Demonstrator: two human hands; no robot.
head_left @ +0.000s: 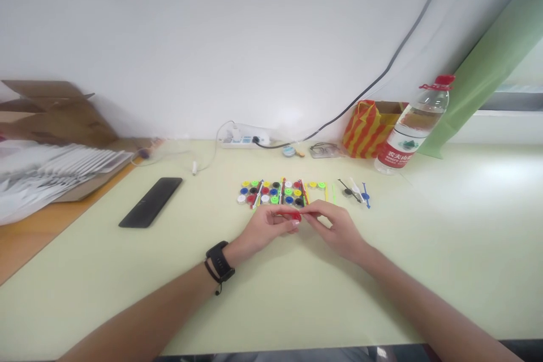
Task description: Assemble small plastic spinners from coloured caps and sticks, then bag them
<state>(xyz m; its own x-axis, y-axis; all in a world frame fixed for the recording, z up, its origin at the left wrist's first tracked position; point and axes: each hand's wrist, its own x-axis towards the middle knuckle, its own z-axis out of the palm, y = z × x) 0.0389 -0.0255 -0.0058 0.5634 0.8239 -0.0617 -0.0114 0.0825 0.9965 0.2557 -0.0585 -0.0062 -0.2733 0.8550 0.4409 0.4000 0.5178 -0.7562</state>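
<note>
Above the table's middle, my left hand [274,222] is closed around a small red round disc [296,216], held at its fingertips. My right hand [335,226] meets it from the right, thumb and fingers pinched at the end of a thin red strip beside the disc; the fingers hide much of the strip. Just beyond both hands lie rows of small coloured discs [266,198], with thin coloured arrows [281,192] between them. To the right rest black, white and blue arrows, including a blue arrow [365,196] with a round centre.
A black phone [150,202] lies to the left. At the back are a power strip [241,137], a white cable plug [194,168], a striped bag [360,130] and a large water bottle [409,130]. Stacked white packets [63,172] and a cardboard box [55,110] stand far left.
</note>
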